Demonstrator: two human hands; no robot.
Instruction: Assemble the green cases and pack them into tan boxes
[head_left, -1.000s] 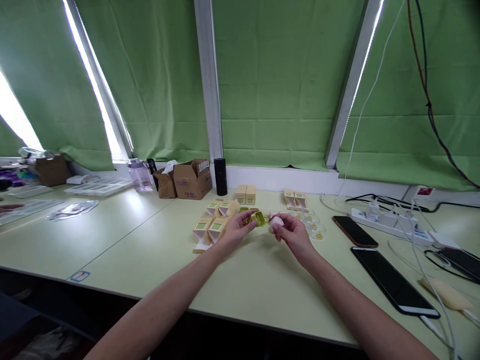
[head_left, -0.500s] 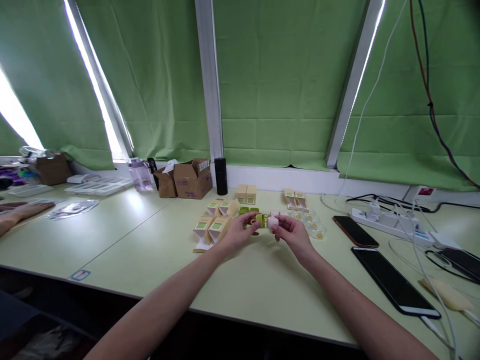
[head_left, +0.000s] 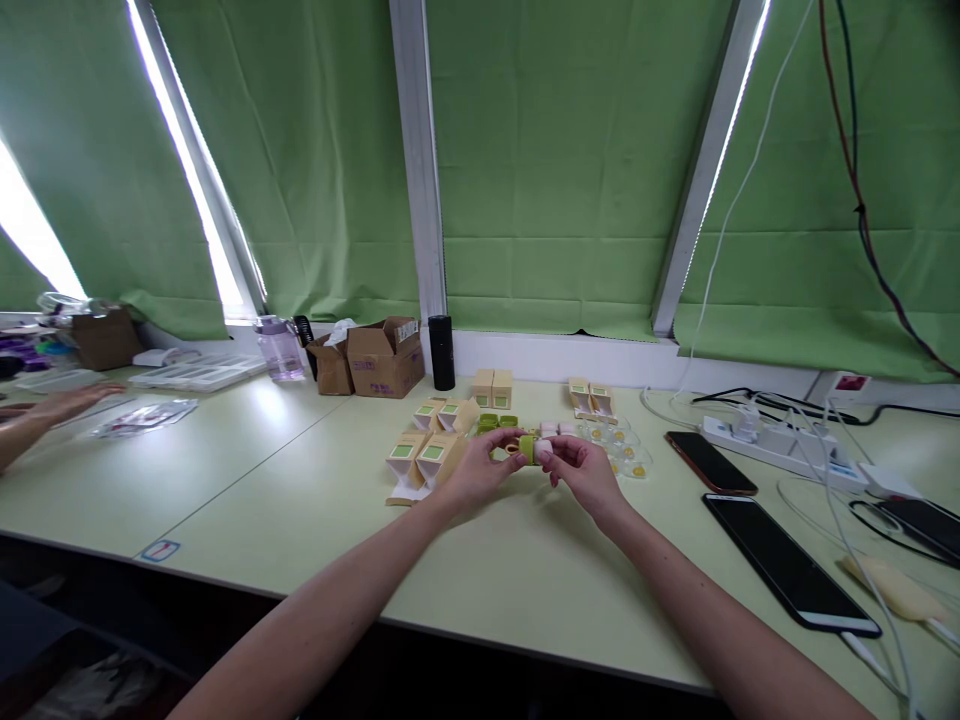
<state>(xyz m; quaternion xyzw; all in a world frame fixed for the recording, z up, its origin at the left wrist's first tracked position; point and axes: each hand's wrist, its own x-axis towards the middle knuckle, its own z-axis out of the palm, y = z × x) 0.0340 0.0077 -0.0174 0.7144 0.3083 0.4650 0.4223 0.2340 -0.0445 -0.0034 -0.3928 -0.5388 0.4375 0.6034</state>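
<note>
Above the table, my left hand [head_left: 482,470] pinches a small green cup-like piece [head_left: 526,449]. My right hand [head_left: 586,474] has its fingertips closed on a small whitish rounded piece [head_left: 544,450], which touches the green one's right side. Behind my hands lie several similar green pieces [head_left: 497,420] and pale pink-white pieces [head_left: 557,429]. To the left stand several open beige cartons [head_left: 433,455] with green labels. Right of my right hand lies a group of clear rounded plastic pieces [head_left: 628,452] with yellow centres.
Further back are two closed beige cartons [head_left: 492,388], two open ones [head_left: 592,400], a black cylinder [head_left: 442,353] and a brown box [head_left: 386,360]. Phones [head_left: 787,560], cables and a power strip [head_left: 780,448] lie right. Another person's hand [head_left: 64,408] is far left.
The green piece and the whitish piece have come together, where a gap was between them. At the far left, the other person's hand has lifted and shifted.
</note>
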